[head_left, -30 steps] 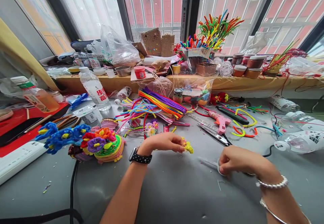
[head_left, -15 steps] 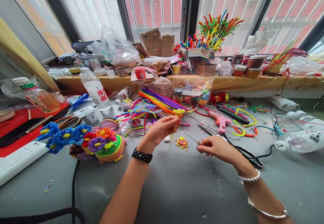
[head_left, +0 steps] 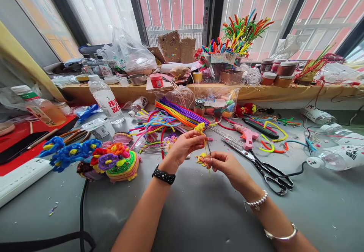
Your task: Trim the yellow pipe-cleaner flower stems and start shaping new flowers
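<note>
Holding is shared by both hands: the yellow pipe-cleaner flower [head_left: 200, 127] is pinched by the left hand [head_left: 184, 145], thumb and fingers closed just under the head, and its stem [head_left: 206, 144] is nipped lower down by the right hand [head_left: 226, 165], fingertips [head_left: 211, 163] shut tight on it, nothing else seen in either hand. The flower is carried clear of the grey table [head_left: 199, 214], head up, slightly tilted. A thin dark sliver is seen alongside the stem; too small to identify. Directly under the grip a small heap of yellow and pink scraps [head_left: 200, 159] is lying. Just right of the grip the scissors [head_left: 256, 161] are laid with the tip pointed toward the fingers; a pink glue gun [head_left: 247, 135] is parked beyond them. Just beyond the grip a loose bundle of pipe cleaners [head_left: 182, 114] is spread; well to the left a flower basket [head_left: 116, 161] is set. Risks, as judged: the stem is thin and held at two close points, so a kink is likely if the pinches are twisted against each other. The head can be flattened if the left pinch is tightened. If either pinch is loosened, the flower could be dropped into the scraps and tangled. The right hand could be nicked by the scissor tip if it is swung outward.
</note>
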The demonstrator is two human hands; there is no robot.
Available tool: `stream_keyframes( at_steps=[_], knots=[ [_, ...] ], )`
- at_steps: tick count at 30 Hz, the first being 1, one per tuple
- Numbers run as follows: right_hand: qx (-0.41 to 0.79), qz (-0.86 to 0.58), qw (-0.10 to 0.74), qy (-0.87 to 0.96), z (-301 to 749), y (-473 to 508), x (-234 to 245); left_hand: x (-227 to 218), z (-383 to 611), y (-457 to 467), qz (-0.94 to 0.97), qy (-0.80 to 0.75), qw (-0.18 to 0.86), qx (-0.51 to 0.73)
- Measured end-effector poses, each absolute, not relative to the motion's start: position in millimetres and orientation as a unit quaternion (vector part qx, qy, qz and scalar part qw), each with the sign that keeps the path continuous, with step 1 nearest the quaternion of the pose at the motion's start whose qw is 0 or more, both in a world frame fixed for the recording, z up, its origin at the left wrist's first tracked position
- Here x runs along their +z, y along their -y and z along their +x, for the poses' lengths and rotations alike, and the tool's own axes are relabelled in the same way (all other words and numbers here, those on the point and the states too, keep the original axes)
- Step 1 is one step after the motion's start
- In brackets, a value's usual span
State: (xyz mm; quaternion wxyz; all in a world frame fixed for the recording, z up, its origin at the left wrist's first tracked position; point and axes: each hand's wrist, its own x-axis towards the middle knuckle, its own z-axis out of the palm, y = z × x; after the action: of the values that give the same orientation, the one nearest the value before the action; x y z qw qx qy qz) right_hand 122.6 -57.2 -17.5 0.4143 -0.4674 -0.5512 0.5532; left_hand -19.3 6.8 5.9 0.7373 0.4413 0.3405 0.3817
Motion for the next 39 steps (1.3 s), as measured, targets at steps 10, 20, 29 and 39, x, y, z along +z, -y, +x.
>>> stream_keyframes(
  at_steps=[10, 20, 29, 39],
  knots=[
    [0.648, -0.403, 0.435, 0.477, 122, 54, -28, 6, -23, -9, 0.377, -0.262, 0.791, 0.405],
    [0.582, -0.357, 0.334, 0.65, 130, 57, -23, 5, -22, -10, 0.32, -0.238, 0.818, 0.415],
    [0.497, -0.315, 0.211, 0.781, 125, 66, -20, 2, -15, -5, 0.307, -0.25, 0.839, 0.373],
    [0.498, -0.293, 0.249, 0.777, 123, 65, -17, 1, -9, 0, 0.296, -0.244, 0.857, 0.344]
  ],
)
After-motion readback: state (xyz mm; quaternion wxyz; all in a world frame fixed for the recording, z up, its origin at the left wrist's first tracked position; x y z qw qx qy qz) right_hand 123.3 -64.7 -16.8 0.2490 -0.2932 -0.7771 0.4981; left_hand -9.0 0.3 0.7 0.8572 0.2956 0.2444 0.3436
